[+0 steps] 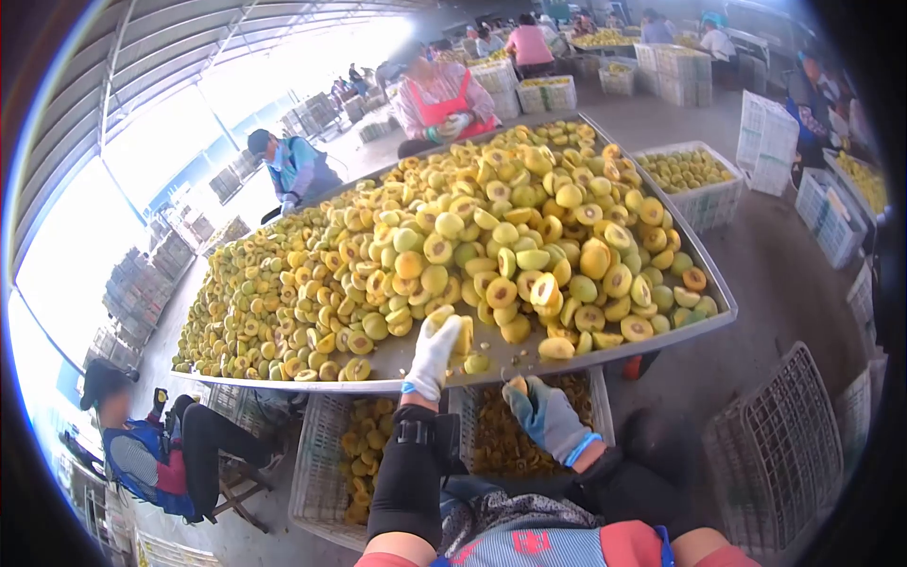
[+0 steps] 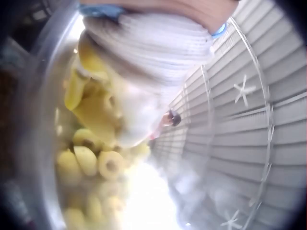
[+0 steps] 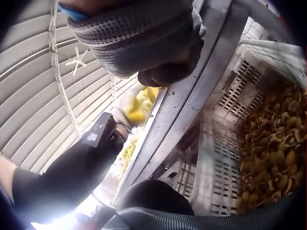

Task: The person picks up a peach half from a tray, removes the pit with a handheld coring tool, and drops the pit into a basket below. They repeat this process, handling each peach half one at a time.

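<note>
In the head view my left hand (image 1: 436, 354), in a white knitted glove, holds yellow peach halves (image 1: 462, 336) just above the table's front edge. The left wrist view shows several of these yellow halves (image 2: 96, 108) against the palm and fingers. My right hand (image 1: 553, 416), in a grey-blue glove, is at the near edge, over a crate (image 1: 605, 402) of brown shell-like pieces (image 1: 529, 439). Its fingers (image 3: 175, 72) bend inward in the right wrist view; I cannot tell whether they hold anything. A large heap of cut peaches (image 1: 425, 255) covers most of the metal table (image 1: 392, 361).
A second crate (image 1: 316, 463) with yellow fruit stands under the table at left. An upright crate (image 1: 775, 454) is at right, a fruit-filled crate (image 1: 694, 198) beyond the table's right side. A seated person (image 1: 151, 454) is at left; two people (image 1: 444, 99) work across the table.
</note>
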`<act>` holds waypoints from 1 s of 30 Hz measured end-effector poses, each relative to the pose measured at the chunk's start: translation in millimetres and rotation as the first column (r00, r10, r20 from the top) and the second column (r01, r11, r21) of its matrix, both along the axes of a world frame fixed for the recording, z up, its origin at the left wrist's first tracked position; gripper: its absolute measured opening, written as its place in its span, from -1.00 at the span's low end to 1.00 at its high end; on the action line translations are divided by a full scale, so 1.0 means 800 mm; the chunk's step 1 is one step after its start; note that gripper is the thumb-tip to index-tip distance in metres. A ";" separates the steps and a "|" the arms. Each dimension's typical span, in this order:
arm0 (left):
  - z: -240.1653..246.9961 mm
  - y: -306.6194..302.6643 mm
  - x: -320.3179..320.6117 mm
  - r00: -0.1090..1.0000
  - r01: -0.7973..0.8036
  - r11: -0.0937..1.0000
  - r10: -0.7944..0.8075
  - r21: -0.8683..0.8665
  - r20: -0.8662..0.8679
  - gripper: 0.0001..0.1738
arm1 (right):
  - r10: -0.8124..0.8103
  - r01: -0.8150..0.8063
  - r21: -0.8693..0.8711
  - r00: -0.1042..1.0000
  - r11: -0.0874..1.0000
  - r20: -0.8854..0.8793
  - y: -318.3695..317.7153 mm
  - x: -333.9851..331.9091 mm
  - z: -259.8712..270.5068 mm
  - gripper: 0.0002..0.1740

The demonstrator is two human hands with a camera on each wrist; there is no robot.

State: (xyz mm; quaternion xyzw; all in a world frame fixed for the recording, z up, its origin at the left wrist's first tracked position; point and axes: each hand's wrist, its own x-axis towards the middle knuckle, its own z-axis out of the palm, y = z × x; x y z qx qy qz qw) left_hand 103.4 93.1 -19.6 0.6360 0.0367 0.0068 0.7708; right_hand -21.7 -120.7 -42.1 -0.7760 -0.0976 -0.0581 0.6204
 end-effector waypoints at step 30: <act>0.026 -0.110 -0.122 0.972 -0.135 0.990 0.124 0.041 0.199 -0.53 | 0.133 -0.106 0.406 0.990 0.908 -0.038 0.023 -0.005 0.005 -0.55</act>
